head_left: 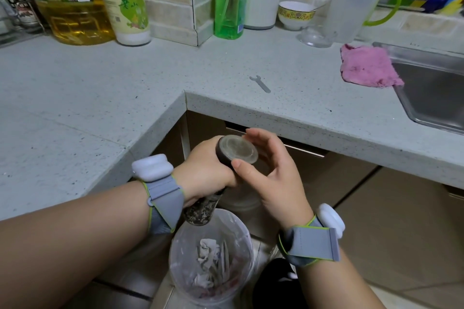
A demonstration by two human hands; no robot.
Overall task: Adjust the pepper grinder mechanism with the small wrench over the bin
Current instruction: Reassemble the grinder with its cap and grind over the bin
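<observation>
Grinder [200, 212] is tilted over the bin [179, 246], gripped by the left hand [208, 168]. The right hand [276, 178] pinches its clear cap [238, 149]. Wrench [260, 84] lies untouched on the counter [276, 110], so adjusting looks not yet begun.

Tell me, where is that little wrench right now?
In the head view, the small wrench lies flat on the speckled countertop near its front edge, left of the pink cloth by the sink, beyond the pepper grinder.
</observation>
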